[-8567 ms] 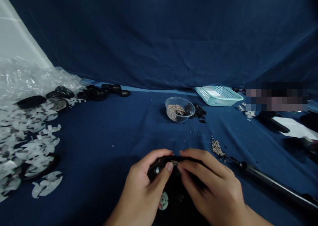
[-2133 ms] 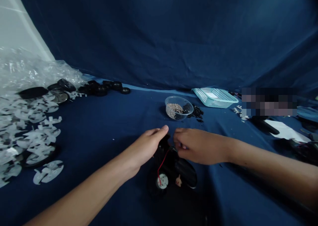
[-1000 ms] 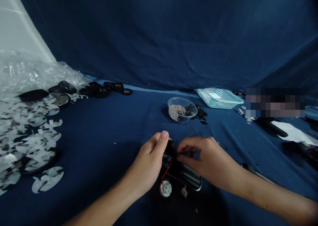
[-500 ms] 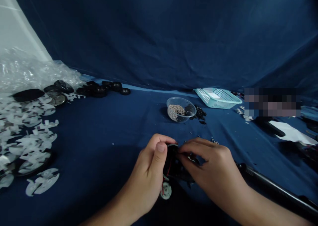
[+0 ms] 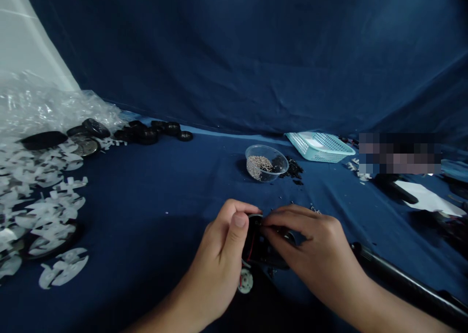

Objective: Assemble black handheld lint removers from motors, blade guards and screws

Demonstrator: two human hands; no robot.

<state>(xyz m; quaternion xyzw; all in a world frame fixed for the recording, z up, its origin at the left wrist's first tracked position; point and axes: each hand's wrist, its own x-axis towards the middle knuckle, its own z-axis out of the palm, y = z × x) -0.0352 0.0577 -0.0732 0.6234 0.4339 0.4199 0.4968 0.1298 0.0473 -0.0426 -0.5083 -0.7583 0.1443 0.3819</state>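
My left hand [image 5: 223, 260] grips the left side of a black housing [image 5: 256, 243], thumb on the near side and fingers over its rim. Thin red wire shows inside the housing. A small round motor-like part [image 5: 245, 280] hangs just below it, beside my left palm. My right hand [image 5: 314, 247] is closed in a pinch, thumb and index fingertips at the housing's inner edge. What lies between those fingertips is too small and dark to make out.
A clear bowl of small metal screws [image 5: 265, 163] stands beyond the hands, near black bits [image 5: 292, 168]. Farther right are a light-blue basket [image 5: 321, 150] and a black tube [image 5: 405, 279]. White plastic parts [image 5: 54, 211], black round parts [image 5: 146, 134] and clear plastic bags [image 5: 54, 108] lie left.
The housing has tilted slightly in my left hand, and the hanging round part sits slightly farther right. Both hands keep nearly the same place and grip.
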